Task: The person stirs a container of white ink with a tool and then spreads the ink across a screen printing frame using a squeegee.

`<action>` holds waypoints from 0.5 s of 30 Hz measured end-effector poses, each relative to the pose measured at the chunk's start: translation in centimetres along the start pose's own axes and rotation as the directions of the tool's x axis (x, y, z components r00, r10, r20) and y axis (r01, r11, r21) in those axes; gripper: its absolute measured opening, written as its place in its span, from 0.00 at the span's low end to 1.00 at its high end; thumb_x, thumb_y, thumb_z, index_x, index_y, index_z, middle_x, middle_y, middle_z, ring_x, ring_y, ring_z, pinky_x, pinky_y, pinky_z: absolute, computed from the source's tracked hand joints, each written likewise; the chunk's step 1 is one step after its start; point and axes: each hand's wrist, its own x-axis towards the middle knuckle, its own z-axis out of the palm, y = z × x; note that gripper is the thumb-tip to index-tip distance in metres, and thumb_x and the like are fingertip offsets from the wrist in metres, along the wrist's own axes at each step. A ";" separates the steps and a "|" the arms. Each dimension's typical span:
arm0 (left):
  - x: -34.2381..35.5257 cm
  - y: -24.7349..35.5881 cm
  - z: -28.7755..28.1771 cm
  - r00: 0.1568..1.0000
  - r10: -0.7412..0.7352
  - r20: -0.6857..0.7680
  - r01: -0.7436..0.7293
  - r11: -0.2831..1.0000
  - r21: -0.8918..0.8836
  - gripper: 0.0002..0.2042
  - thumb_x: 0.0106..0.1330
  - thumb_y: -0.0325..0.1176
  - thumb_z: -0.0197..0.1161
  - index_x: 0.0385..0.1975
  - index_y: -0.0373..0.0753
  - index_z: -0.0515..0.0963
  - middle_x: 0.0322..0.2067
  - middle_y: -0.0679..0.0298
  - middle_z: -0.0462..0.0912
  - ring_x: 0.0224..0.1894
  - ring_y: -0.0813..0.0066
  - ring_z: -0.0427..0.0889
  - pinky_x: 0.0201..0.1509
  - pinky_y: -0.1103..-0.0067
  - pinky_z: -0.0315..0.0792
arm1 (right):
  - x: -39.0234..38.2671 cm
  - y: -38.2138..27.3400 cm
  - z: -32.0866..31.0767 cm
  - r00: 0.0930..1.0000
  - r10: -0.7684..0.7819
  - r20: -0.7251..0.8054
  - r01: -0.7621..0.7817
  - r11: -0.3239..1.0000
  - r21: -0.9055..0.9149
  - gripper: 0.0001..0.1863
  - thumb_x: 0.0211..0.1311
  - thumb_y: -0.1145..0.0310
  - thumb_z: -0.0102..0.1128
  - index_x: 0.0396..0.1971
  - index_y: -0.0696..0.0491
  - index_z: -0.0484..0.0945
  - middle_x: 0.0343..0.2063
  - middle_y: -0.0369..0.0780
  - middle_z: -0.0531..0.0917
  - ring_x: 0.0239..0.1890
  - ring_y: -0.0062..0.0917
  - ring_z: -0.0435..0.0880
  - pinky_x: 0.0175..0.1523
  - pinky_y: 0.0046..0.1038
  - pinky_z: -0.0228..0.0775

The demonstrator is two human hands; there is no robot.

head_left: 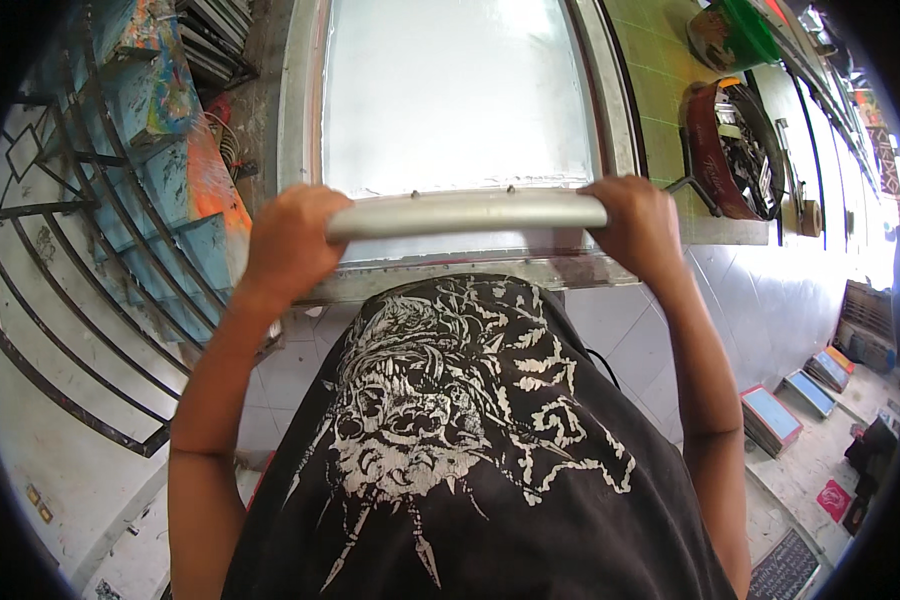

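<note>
A silver-grey, rounded metal bar [470,214] spans the near end of a pale, flat, metal-framed screen [455,100], the left hand [295,238] and right hand [642,228] each gripping one end. Apparently a spreading stroke is in hand, calling next for even pressure.

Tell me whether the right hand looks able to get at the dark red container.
Probably not while the right hand grips the silver bar; if freed, the dark red container seems near.
</note>
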 end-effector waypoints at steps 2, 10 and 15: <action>2.3 0.5 -3.3 0.989 -0.078 0.126 0.079 0.997 -0.004 0.10 0.45 0.25 0.66 0.30 0.39 0.83 0.32 0.57 0.84 0.37 0.54 0.81 0.42 0.66 0.75 | 1.5 -0.3 -2.5 0.999 0.013 0.035 -0.012 1.000 -0.019 0.04 0.49 0.67 0.69 0.27 0.47 0.84 0.26 0.38 0.84 0.31 0.36 0.85 0.37 0.37 0.77; -0.7 2.2 -2.8 0.996 -0.038 0.080 0.043 0.997 -0.056 0.12 0.43 0.23 0.67 0.30 0.37 0.83 0.32 0.58 0.84 0.38 0.55 0.82 0.43 0.66 0.75 | -2.1 -1.6 -2.6 0.999 0.037 0.032 -0.037 0.999 -0.008 0.09 0.46 0.72 0.67 0.31 0.47 0.85 0.28 0.38 0.84 0.35 0.37 0.84 0.40 0.39 0.77; -3.0 3.0 -1.6 0.996 -0.055 0.075 0.056 0.998 -0.008 0.16 0.42 0.23 0.69 0.35 0.38 0.82 0.34 0.59 0.84 0.41 0.56 0.82 0.45 0.67 0.76 | -4.0 -2.1 -1.6 1.000 0.018 -0.007 -0.018 0.999 -0.034 0.12 0.43 0.75 0.67 0.32 0.49 0.85 0.31 0.36 0.86 0.36 0.33 0.84 0.41 0.36 0.77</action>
